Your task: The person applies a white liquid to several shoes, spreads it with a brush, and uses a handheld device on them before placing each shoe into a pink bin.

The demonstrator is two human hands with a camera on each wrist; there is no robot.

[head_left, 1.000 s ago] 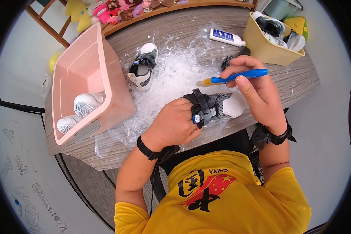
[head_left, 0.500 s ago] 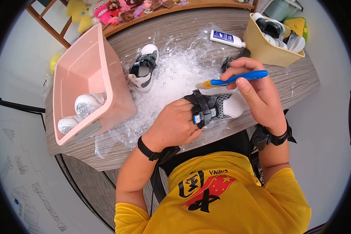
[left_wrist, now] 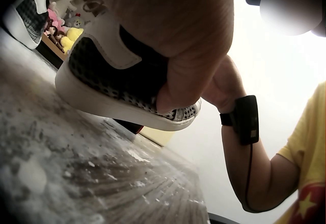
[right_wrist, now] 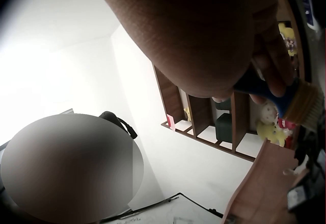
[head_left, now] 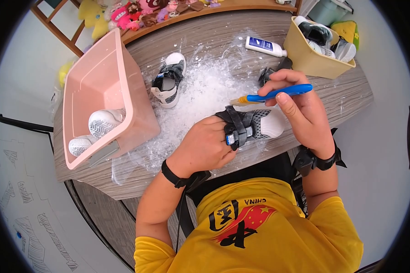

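My left hand [head_left: 200, 145] grips a grey and white shoe [head_left: 271, 123] with black straps by its heel end, close over the table. In the left wrist view the thumb presses on the side of the shoe [left_wrist: 117, 89], its white sole facing down toward the table. My right hand [head_left: 307, 113] holds a brush with a blue handle [head_left: 292, 89] between thumb and fingers. Its pale bristles [head_left: 238, 101] point left, right by the straps. A matching shoe [head_left: 168, 82] lies behind, on the tabletop beside white foam-like residue [head_left: 205, 86].
On the left stands a pink bin [head_left: 139, 107] with white-soled shoes [head_left: 105, 123] inside. A yellow bin [head_left: 316, 66] of shoes is at the back right, near a white bottle [head_left: 265, 46] and a small black object [head_left: 266, 76]. Plush toys [head_left: 146, 11] line a wooden shelf behind.
Hardly anything differs: the brush stays over the shoe's upper edge and the left hand keeps its grip. The whole view has shifted very slightly.
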